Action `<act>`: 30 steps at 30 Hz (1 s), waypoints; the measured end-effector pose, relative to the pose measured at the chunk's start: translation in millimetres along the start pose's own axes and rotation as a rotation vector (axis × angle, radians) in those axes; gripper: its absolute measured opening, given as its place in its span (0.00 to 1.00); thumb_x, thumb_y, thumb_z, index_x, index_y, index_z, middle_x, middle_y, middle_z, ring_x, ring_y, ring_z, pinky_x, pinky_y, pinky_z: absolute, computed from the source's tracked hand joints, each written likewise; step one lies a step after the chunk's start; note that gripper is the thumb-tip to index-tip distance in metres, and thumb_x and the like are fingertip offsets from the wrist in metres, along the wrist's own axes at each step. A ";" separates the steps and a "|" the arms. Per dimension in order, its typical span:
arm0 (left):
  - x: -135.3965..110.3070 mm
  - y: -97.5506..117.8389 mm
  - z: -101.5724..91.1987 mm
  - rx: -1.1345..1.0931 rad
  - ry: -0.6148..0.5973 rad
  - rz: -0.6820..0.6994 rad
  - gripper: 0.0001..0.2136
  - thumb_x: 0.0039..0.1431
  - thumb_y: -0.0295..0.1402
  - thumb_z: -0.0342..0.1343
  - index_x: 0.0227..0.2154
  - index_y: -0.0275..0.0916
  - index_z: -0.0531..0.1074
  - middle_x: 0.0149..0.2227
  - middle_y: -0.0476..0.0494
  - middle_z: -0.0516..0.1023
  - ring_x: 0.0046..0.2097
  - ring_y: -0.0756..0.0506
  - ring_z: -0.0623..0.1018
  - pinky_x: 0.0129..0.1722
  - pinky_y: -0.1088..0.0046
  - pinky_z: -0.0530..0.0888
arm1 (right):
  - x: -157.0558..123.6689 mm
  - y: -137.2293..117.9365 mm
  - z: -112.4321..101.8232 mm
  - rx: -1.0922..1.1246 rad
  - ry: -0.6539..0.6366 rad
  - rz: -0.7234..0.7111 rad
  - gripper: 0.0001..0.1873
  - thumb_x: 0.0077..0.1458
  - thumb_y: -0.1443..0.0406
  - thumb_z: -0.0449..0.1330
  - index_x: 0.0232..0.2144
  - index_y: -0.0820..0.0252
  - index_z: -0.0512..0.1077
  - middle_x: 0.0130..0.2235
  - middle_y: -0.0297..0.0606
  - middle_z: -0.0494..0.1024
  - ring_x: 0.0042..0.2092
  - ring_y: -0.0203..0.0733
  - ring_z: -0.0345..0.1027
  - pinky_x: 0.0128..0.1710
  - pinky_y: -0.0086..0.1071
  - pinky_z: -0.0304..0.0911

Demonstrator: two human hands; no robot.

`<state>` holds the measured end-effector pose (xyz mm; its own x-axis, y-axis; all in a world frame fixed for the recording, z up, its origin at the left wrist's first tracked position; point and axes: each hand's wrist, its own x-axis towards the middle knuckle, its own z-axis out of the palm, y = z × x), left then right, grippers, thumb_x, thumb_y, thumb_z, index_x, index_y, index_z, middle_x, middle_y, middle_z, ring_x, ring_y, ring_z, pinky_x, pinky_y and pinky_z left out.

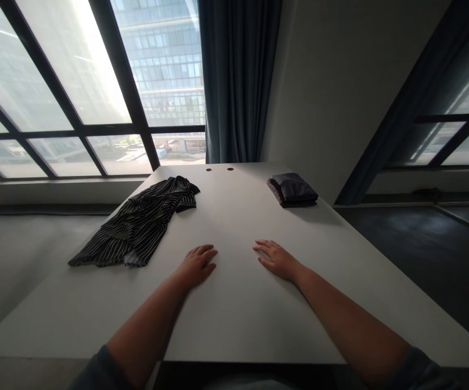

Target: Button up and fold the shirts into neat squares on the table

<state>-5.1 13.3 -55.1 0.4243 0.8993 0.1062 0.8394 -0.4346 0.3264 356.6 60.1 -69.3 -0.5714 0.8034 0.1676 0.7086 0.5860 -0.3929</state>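
My left hand [197, 265] rests palm down on the white table [234, 314], fingers stretched out and holding nothing. Across from it, my right hand [277, 260] lies on the same surface with its fingers spread, also without anything in it. To the left of my left hand is a black shirt with thin white stripes [140, 222], laid out loosely and wrinkled, with a short sleeve toward the far end. Beyond my right hand sits a small stack of folded dark clothes [293, 189], grey-blue on top and brownish beneath. Neither hand touches the clothes.
Two round cable holes, a left one [209, 170] and a right one [230, 169], are set near the table's far edge. Behind the table hang a blue curtain [240, 81] and a pale wall [332, 81]. Large windows [165, 70] stand to the left.
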 end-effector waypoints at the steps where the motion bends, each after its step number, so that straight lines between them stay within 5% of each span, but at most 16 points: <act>1: -1.9 -4.0 1.9 -0.006 0.006 0.009 0.24 0.69 0.42 0.53 0.65 0.47 0.69 0.70 0.41 0.67 0.69 0.37 0.67 0.70 0.52 0.63 | 0.1 4.0 -0.1 -0.011 0.011 0.009 0.25 0.65 0.59 0.57 0.62 0.57 0.74 0.68 0.48 0.68 0.69 0.57 0.61 0.71 0.58 0.52; 6: -4.6 -28.5 -4.6 0.050 0.057 -0.088 0.23 0.67 0.43 0.56 0.63 0.47 0.71 0.69 0.41 0.68 0.69 0.36 0.67 0.69 0.53 0.64 | -0.2 16.1 2.8 -0.037 0.049 -0.018 0.24 0.66 0.58 0.56 0.61 0.56 0.75 0.67 0.48 0.70 0.68 0.57 0.63 0.70 0.58 0.55; 11: -10.7 -81.9 -35.6 0.279 0.349 -0.611 0.27 0.64 0.39 0.55 0.66 0.40 0.68 0.71 0.33 0.63 0.71 0.32 0.62 0.68 0.50 0.61 | 0.0 16.4 2.5 -0.030 0.044 -0.012 0.24 0.66 0.58 0.56 0.61 0.55 0.75 0.67 0.46 0.70 0.68 0.56 0.63 0.70 0.57 0.55; 16: -31.9 -123.9 -57.5 0.317 0.362 -1.038 0.28 0.65 0.43 0.51 0.65 0.37 0.67 0.64 0.24 0.69 0.63 0.26 0.69 0.58 0.45 0.67 | 0.2 14.9 -0.7 -0.020 0.014 0.002 0.25 0.66 0.57 0.55 0.61 0.56 0.74 0.68 0.46 0.69 0.69 0.55 0.62 0.71 0.56 0.54; 23: -33.2 -119.9 -59.4 0.344 0.354 -0.998 0.18 0.68 0.38 0.46 0.51 0.38 0.76 0.54 0.29 0.77 0.56 0.30 0.75 0.51 0.51 0.71 | -0.3 14.3 -2.2 0.005 0.008 0.008 0.25 0.66 0.57 0.56 0.61 0.55 0.75 0.68 0.45 0.69 0.69 0.55 0.61 0.71 0.55 0.53; 30: -12.9 -71.7 -50.1 0.371 0.313 -0.704 0.13 0.69 0.36 0.47 0.45 0.40 0.77 0.50 0.36 0.79 0.53 0.36 0.77 0.49 0.59 0.70 | 0.8 14.0 -2.9 0.005 -0.009 0.017 0.26 0.65 0.57 0.56 0.61 0.58 0.75 0.68 0.47 0.69 0.69 0.55 0.61 0.71 0.54 0.52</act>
<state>-87.7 35.3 -32.9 -0.3053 0.9142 0.2667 0.9522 0.2914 0.0911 367.3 69.2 -72.1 -0.5629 0.8123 0.1529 0.7164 0.5717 -0.3998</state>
